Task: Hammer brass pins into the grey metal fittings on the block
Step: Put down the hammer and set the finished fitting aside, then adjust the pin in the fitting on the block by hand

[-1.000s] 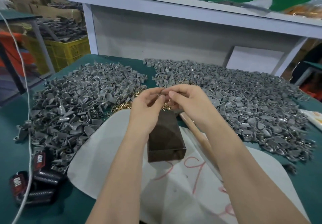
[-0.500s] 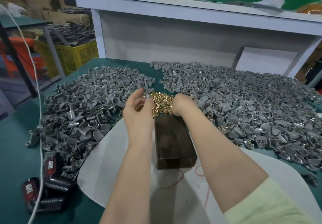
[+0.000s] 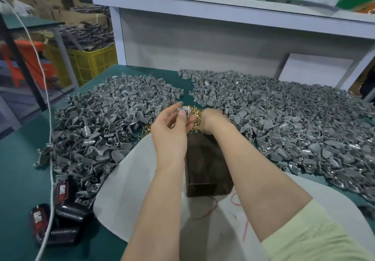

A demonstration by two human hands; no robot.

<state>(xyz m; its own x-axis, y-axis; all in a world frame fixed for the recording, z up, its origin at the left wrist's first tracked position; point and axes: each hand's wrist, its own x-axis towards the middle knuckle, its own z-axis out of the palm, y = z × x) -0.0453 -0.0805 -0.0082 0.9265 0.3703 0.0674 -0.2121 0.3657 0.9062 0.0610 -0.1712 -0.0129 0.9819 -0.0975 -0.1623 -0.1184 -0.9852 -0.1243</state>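
Head view: both forearms reach in from the near edge, the right one in a pale yellow sleeve [image 3: 304,238]. They cross a white sheet [image 3: 125,189] on the green table [image 3: 20,159]. The dark block [image 3: 207,167] stands on that sheet between them, its far end under the right wrist. The left hand [image 3: 170,132] is raised, thumb and fingertips pinching one grey fitting [image 3: 185,110]. The right hand [image 3: 213,121] bends down at the wrist into the brass pins [image 3: 195,118] just beyond the block; its fingers are hidden, so I cannot tell its grip. The left heap [image 3: 113,122] and right heap [image 3: 284,122] of fittings flank the hands, with a narrow green gap farther back. Bare table lies left, crossed by a white cord [image 3: 49,139]
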